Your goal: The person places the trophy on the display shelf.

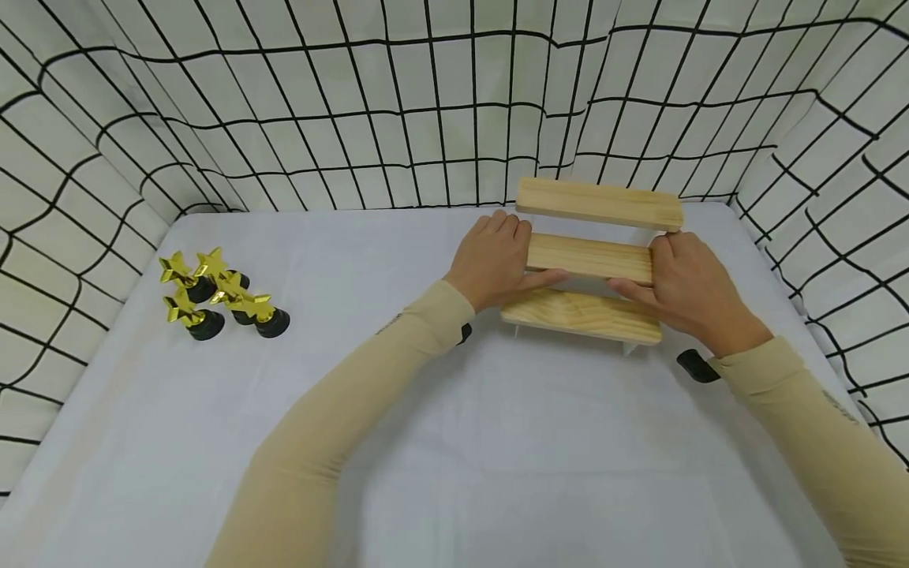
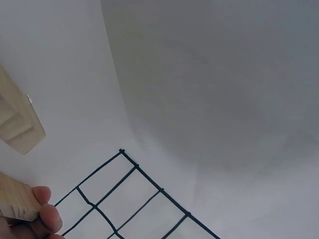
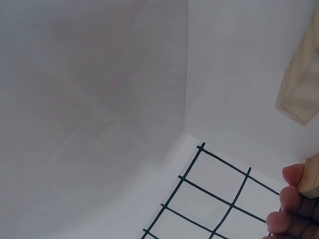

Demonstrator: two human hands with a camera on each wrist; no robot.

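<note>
A three-tier wooden display stand [image 1: 589,317] stands on the white table, its pale planks rising in steps towards the back. The left hand [image 1: 491,264] grips the left end of the middle plank [image 1: 588,256], thumb along the front edge. At the plank's other end, the right hand [image 1: 685,284] holds on in the same way. The left wrist view shows fingers [image 2: 49,215] curled round a plank end, with another plank [image 2: 17,117] apart from it. Similarly, fingers [image 3: 290,199] wrap a plank end in the right wrist view. Thin pale supports show under the front plank.
Several gold star trophies [image 1: 229,292] with black bases stand grouped at the left of the table [image 1: 341,252]. Black wire grid panels [image 1: 341,118] enclose the back and both sides, close behind the top plank [image 1: 600,203].
</note>
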